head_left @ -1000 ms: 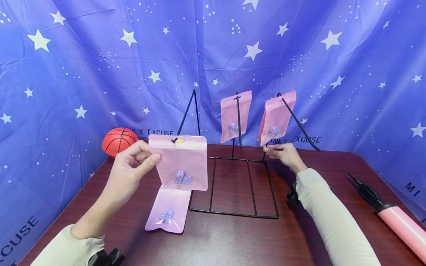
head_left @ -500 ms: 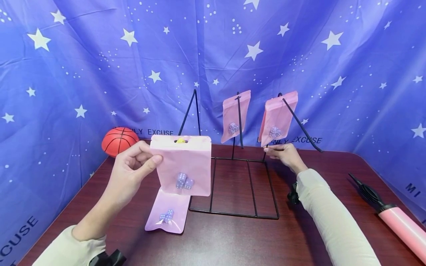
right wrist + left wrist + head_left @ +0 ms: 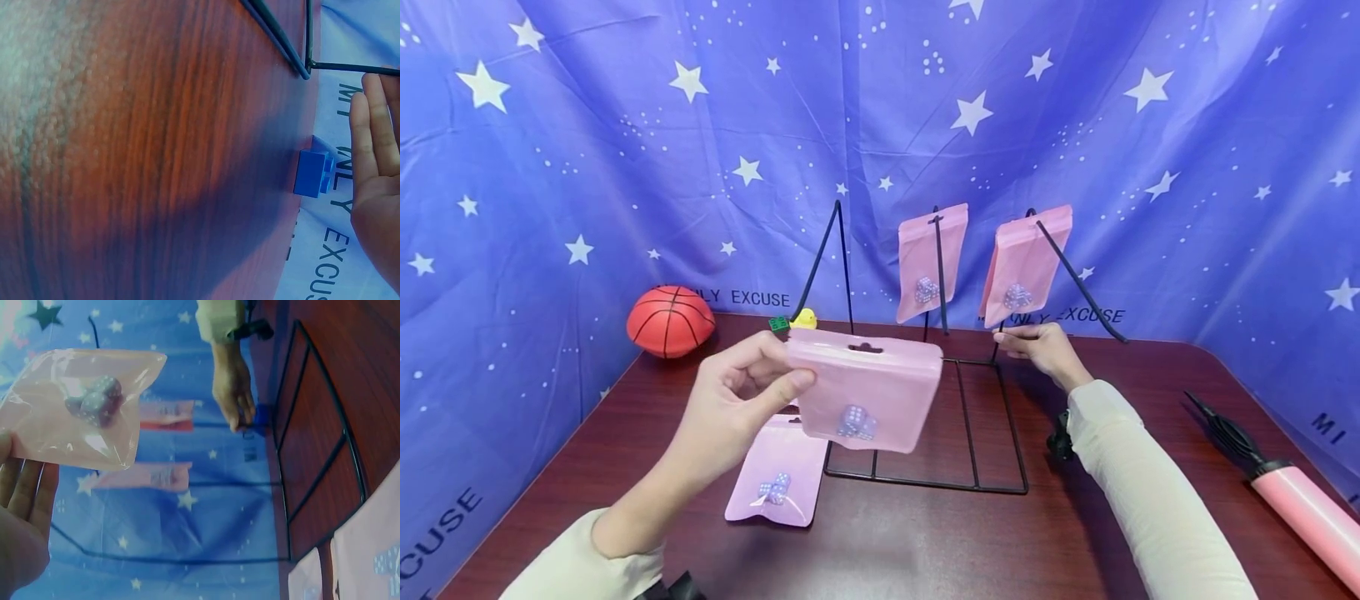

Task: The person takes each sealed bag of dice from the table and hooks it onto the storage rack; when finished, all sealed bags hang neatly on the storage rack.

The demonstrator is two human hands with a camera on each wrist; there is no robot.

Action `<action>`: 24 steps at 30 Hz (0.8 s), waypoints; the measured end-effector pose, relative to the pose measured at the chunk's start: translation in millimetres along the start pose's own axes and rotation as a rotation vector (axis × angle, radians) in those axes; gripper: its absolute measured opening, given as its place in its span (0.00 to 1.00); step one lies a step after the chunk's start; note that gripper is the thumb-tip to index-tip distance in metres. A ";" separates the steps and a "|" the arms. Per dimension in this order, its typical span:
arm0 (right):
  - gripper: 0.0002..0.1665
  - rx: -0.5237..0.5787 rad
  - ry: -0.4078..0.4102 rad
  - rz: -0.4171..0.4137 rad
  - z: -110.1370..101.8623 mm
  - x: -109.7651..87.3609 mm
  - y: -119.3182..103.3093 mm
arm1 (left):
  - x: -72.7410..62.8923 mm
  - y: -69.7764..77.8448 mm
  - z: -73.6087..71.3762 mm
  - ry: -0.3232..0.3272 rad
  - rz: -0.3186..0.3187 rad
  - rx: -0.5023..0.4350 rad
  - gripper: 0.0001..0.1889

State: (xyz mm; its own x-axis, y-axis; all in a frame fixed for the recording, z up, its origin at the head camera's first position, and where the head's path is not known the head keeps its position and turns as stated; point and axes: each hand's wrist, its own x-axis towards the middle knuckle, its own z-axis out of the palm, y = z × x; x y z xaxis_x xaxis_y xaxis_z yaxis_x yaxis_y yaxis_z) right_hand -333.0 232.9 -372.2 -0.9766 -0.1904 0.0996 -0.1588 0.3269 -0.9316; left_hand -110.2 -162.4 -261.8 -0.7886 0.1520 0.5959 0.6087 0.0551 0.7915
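Note:
My left hand (image 3: 741,408) pinches the left edge of a pink zip bag (image 3: 880,383) between thumb and fingers. Dice show through its front, and a hang slot is near its top. In the left wrist view the held bag (image 3: 81,412) is seen with dice inside. Just behind it stands a black wire display rack (image 3: 973,425), partly hidden by the bag. My right hand (image 3: 1045,350) grips the rack's right upright with its fingertips. One pink bag (image 3: 928,262) hangs on the middle hook; bags (image 3: 1030,262) hang overlapping on the right hook. The left hook (image 3: 816,262) carries nothing.
Another pink bag with dice (image 3: 778,475) lies on the table, left of the rack. A red toy basketball (image 3: 672,322), a yellow duck (image 3: 805,319) and a green brick (image 3: 778,323) sit behind. A blue brick (image 3: 310,173) is near the right hand; a pink pump (image 3: 1307,508) lies right.
My left hand has carried the bag rightward and slightly down, tilting it in front of the rack. The duck and green brick have come into view. My right hand stays at the upright.

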 end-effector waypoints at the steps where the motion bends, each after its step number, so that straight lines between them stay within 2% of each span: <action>1: 0.27 0.004 0.002 0.000 0.1 -0.1 -0.4 | 0.3 0.7 3.6 -0.004 -0.006 0.014 0.06; 8: 0.27 0.023 0.003 0.006 1.0 -0.1 -1.0 | -0.2 3.9 26.5 0.025 -0.034 0.095 0.04; 13: 0.25 0.041 -0.004 -0.009 0.6 0.4 0.4 | -0.2 3.8 42.2 0.034 -0.046 0.117 0.03; 18: 0.22 0.063 -0.010 -0.030 0.3 0.3 1.8 | 3.0 1.8 54.8 0.039 -0.074 0.095 0.02; 24: 0.22 0.036 0.005 -0.034 1.6 -0.7 1.7 | 8.9 -4.3 60.4 0.069 -0.097 0.054 0.03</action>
State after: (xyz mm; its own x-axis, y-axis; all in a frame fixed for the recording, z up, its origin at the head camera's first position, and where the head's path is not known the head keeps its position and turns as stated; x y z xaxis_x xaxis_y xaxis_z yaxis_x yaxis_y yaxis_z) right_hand -332.4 232.1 -374.3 -0.9714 -0.1966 0.1330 -0.1867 0.2871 -0.9395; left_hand -114.5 -101.7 -268.1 -0.8469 0.0751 0.5264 0.5317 0.1197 0.8385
